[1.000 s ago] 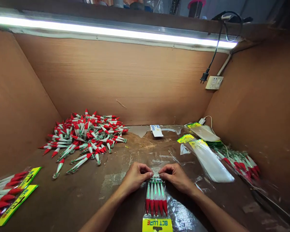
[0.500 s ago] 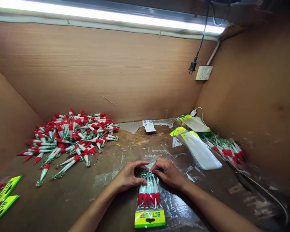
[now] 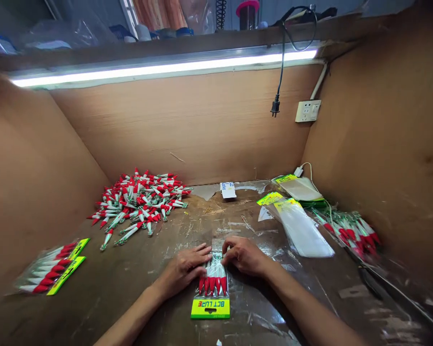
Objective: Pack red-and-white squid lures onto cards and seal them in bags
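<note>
A clear packet of red-and-white lures (image 3: 212, 287) with a yellow-green header card lies flat on the brown worktop in front of me. My left hand (image 3: 184, 268) rests on the packet's upper left with fingers stretched flat. My right hand (image 3: 244, 254) pinches the packet's far end with curled fingers. A big loose pile of red-and-white lures (image 3: 139, 203) lies at the back left.
Two filled packets (image 3: 52, 269) lie at the left edge. Empty clear bags with yellow headers (image 3: 299, 226) and more lures (image 3: 350, 229) sit at the right. Brown board walls enclose the bench; a wall socket (image 3: 308, 110) and a hanging plug (image 3: 274, 106) are at the back right.
My left hand has flattened onto the packet. Both hands have stayed at the packet's far end. The camera has tilted up and back.
</note>
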`<state>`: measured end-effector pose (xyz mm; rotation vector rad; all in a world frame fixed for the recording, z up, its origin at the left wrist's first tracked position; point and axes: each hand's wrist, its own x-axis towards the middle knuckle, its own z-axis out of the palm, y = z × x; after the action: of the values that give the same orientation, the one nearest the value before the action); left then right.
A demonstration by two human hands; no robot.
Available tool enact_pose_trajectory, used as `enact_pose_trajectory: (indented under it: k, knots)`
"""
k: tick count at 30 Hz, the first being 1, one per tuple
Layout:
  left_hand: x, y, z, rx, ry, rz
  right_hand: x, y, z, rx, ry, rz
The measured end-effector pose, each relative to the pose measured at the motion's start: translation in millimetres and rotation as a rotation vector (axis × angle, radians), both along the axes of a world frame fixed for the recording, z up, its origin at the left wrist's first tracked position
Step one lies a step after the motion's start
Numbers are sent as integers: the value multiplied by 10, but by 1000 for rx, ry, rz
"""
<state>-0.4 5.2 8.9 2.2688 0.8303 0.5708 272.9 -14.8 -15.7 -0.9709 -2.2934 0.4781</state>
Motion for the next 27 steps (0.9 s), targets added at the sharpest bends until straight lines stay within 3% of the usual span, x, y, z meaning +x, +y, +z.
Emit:
enact_pose_trajectory:
  k: [5, 7, 11, 14, 18, 22, 27]
  knots:
    - [-181, -154, 110, 108, 247, -70, 161, 29, 57, -94, -36, 27]
    - [-214, -161, 62, 136, 203, 27, 191, 63, 79, -129, 13, -30]
    - [-119, -118, -82, 173, 56, 351, 120, 81, 87, -156, 132, -295]
    - [30, -128, -122, 131, 132, 318, 29, 26, 62, -219, 86, -341]
    - [131, -210, -98, 65, -11, 311, -41, -25, 48, -297, 128, -347]
    - [133, -224, -113, -140, -274, 392, -140, -25, 63, -445, 271, -327]
    - [144, -184, -185, -613, -598, 413, -334, -56, 46, -658, 465, -165]
